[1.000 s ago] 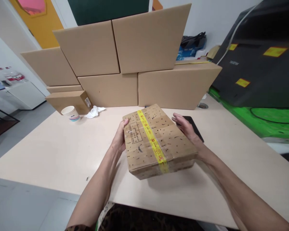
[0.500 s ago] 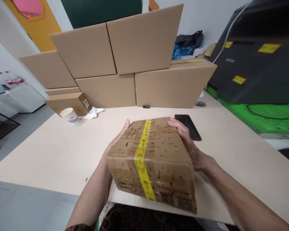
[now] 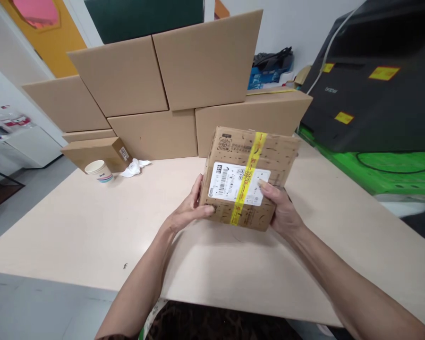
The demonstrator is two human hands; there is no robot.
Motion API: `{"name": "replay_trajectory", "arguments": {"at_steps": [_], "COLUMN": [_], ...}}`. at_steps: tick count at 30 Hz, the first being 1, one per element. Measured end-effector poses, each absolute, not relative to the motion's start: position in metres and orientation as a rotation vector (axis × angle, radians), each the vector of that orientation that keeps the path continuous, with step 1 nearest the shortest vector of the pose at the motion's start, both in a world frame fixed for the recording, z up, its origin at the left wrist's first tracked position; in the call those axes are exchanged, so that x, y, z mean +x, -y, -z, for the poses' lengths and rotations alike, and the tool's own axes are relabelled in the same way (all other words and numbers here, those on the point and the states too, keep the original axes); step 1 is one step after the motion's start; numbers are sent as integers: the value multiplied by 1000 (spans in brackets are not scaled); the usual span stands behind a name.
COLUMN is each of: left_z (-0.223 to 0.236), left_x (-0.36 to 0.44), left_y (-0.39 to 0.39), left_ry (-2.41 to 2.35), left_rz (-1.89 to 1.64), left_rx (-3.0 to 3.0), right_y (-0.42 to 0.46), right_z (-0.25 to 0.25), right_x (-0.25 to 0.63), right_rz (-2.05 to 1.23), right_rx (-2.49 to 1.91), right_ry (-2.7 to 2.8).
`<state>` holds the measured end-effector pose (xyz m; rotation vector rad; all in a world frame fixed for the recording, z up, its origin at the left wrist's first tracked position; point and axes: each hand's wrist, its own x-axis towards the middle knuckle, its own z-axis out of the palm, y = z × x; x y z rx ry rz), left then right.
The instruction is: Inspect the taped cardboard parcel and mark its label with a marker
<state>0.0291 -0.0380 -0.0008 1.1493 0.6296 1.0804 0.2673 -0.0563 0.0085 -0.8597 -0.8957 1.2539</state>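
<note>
Both my hands hold a brown cardboard parcel (image 3: 248,156) above the beige table (image 3: 92,226). It is tipped up so its broad face with a white shipping label (image 3: 230,182) and a yellow tape strip (image 3: 246,182) looks at me. My left hand (image 3: 187,210) grips its lower left edge, thumb on the front. On the lower right edge sits my right hand (image 3: 281,210), thumb touching the label.
Large plain cardboard boxes (image 3: 163,85) are stacked along the table's far side. A paper cup (image 3: 98,170), a crumpled white tissue (image 3: 134,166) and a small flat box (image 3: 95,152) lie at the back left. A black printer (image 3: 375,80) on a green surface (image 3: 393,170) stands at right.
I have lifted the parcel off the table and flipped it from its top face, past its end, to the labelled face. The black phone beside it is now hidden behind the parcel.
</note>
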Motion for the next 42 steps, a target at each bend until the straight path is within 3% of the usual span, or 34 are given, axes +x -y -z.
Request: {"name": "replay_trajectory", "arguments": {"at_steps": [8,14,20,27,42], "left_z": [-9,-3,5,-1,-1], "left_x": [39,45,69,65,52], "left_y": [35,31,49,44,33], "left_ry": [-806,-825,-735,-816,-707], "left_rz": [-1161,-1365,-1245,-1403,-1371], "left_rx": [1091,859,780,816,801], "right_y": [51,54,58,60,42], "right_z": [10,13,17,21,14], "right_x": [266,255,239,242,265], "right_rz": [-1464,-1379,-1325,-1473,-1255], "right_rx": [-873,-890,-865,-838,-766], "right_ry": [876,795,690,728,567]}}
